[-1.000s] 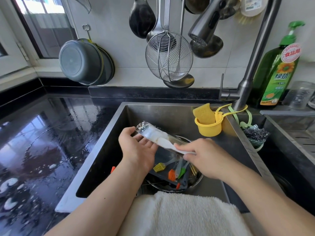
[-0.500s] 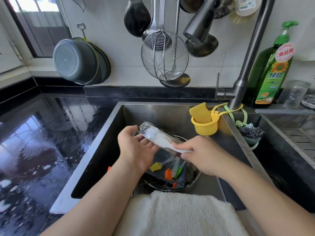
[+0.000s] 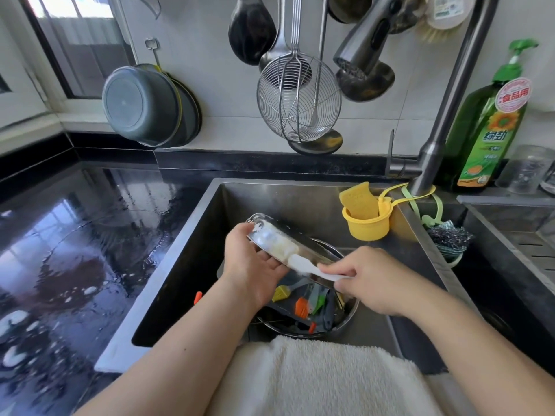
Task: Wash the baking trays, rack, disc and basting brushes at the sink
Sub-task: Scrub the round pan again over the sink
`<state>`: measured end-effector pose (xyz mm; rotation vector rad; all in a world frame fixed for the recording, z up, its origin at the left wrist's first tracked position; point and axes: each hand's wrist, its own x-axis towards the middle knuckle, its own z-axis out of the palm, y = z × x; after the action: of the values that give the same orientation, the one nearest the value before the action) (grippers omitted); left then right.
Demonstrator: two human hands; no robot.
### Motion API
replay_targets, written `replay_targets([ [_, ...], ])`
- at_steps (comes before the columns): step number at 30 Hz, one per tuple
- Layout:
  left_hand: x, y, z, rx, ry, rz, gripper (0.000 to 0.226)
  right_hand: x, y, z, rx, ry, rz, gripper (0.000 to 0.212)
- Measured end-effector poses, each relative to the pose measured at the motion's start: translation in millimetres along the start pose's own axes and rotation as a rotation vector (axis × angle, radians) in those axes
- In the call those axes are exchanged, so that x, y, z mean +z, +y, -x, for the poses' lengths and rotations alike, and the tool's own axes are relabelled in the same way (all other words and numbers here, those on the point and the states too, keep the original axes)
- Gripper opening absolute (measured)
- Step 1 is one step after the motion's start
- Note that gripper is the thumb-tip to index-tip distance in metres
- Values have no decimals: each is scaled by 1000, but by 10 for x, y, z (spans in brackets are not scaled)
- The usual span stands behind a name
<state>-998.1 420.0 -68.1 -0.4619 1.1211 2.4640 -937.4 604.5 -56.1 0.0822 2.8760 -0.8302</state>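
Over the steel sink (image 3: 192, 265) my left hand (image 3: 252, 271) holds a shiny metal baking tray (image 3: 312, 250) tilted on edge, fingers curled around its left end. My right hand (image 3: 369, 280) grips the white handle of a scrubbing brush (image 3: 288, 253) whose soapy head lies on the tray's face. Below them, a round metal basin (image 3: 345, 316) in the sink holds a dark tray and several basting brushes, among them a yellow one (image 3: 282, 294), an orange one (image 3: 301, 306) and a green one (image 3: 319, 301).
A yellow cup with a sponge (image 3: 365, 214) hangs by the faucet (image 3: 432, 157). A green detergent bottle (image 3: 492, 127) stands at the back right, a steel scourer (image 3: 449, 238) beside the sink. The black counter (image 3: 75, 250) on the left is wet. A white towel (image 3: 315, 379) covers the front edge.
The brush head has slid up along the tray toward its left end, and my right hand followed slightly. My left hand's grip stays the same.
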Motion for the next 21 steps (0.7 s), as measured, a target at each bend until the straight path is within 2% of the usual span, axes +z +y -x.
replay_targets([
  [4,68,-60,49,-83,-112,-205,62,156,-140,-106,-90,177,30,40],
  [8,78,-40,76,-103,-161,-245,70,95,-89,-128,-78,302,138,42],
  [13,102,-73,52,-106,-147,-359,78,120,-166,-43,-113,227,162,42],
  [16,100,-96,21,-90,-126,-411,83,115,-194,-124,-117,283,204,44],
  [18,104,-104,29,-95,-132,-440,85,53,-156,-143,-79,331,245,45],
  [21,97,-91,27,-95,-117,-421,86,-50,-62,-58,6,276,272,43],
])
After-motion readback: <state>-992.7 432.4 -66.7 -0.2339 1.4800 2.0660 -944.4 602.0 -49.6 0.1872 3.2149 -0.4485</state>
